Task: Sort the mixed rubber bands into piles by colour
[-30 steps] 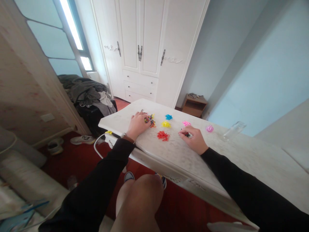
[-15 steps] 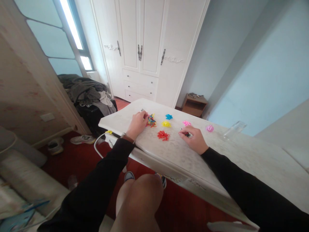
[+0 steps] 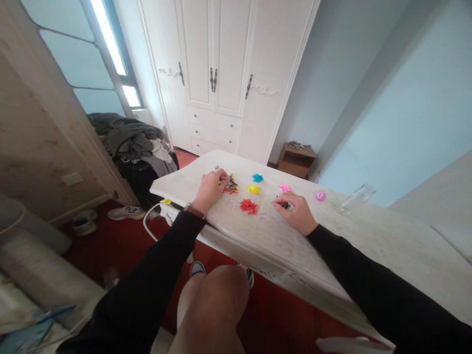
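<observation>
At the left edge of a mixed-colour pile of small thin pieces (image 3: 232, 186), my left hand (image 3: 211, 189) is closed, thumb and fingertips together at the pile. Whatever it pinches is too small to name. My right hand (image 3: 296, 211) hovers low over small black pieces (image 3: 286, 205), its fingers drawn into a pinch; what they hold, if anything, cannot be made out. Sorted heaps lie between and behind the hands: red pieces (image 3: 249, 206), yellow pieces (image 3: 253, 189), blue pieces (image 3: 257, 178) and pink pieces (image 3: 285, 188). The right hand partly hides the black ones.
All of this lies on a white marbled table (image 3: 273, 238). To the right are a round pink-purple item (image 3: 320, 195) and a clear glass (image 3: 357, 197) on its side. A small dark ring (image 3: 217, 167) lies beyond my left hand. A white cable (image 3: 146, 222) hangs at the left edge.
</observation>
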### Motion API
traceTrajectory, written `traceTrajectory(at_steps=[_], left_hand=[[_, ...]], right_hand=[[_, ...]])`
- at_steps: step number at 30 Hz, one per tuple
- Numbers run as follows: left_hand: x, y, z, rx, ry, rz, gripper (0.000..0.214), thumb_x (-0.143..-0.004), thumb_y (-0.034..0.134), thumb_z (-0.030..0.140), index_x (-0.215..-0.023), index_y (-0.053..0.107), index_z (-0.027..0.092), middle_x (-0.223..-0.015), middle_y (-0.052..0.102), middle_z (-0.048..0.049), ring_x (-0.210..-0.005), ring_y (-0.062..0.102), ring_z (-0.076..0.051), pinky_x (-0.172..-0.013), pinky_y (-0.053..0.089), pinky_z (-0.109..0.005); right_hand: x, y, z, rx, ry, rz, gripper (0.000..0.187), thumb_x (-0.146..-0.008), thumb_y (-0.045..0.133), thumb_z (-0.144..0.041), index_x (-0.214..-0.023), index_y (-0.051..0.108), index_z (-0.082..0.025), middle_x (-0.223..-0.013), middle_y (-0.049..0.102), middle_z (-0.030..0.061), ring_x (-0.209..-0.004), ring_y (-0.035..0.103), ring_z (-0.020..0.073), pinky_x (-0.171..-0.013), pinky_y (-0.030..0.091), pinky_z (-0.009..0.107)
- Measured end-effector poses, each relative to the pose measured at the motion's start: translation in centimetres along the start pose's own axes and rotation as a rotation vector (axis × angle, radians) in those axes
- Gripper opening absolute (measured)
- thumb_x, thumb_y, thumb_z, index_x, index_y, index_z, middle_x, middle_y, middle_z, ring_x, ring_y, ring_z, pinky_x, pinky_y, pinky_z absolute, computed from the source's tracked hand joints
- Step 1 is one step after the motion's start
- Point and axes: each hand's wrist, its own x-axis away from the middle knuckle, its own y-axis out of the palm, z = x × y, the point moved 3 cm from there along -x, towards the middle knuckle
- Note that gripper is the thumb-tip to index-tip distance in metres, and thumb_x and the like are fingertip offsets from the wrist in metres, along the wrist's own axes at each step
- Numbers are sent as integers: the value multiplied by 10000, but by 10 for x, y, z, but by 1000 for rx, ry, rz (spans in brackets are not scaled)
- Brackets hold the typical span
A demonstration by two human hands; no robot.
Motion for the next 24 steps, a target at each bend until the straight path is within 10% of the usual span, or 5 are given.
traceTrajectory(at_steps=[24], left_hand=[[1,0,1,-19,16,-14,180,-885,524,113,-990,631,212,-936,746,-43,-990,672,-246,-960,427,-406]], right_hand=[[1,1,1,10,-9,-23,137,-868,646,-189,-758,729,-192,-734,726,38,-692,662,175,-675,515,306]])
